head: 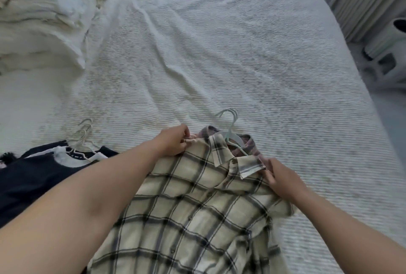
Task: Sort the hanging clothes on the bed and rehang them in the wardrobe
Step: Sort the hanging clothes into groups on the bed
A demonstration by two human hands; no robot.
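While the plaid shirt (197, 207) lies flat on the bed (241, 54) with its collar away from us, we pinch one shoulder in our left hand (173, 141) and the other in our right hand (283, 179) — its pale hanger (230, 135) sits between them, hook pointing away, equally near both — dark clothes (33, 177) lie leftward.

The plaid shirt (193, 214) runs off the bottom edge, its hem unseen. A pinkish garment (252, 145) beneath it shows only at the collar. The left hand (173, 143) hides its own fingertips in the shoulder fabric. The dark clothes (33, 177) are cut by the left edge. The white object (388, 54) beside the bed (219, 54) is blurred, perhaps a stool.
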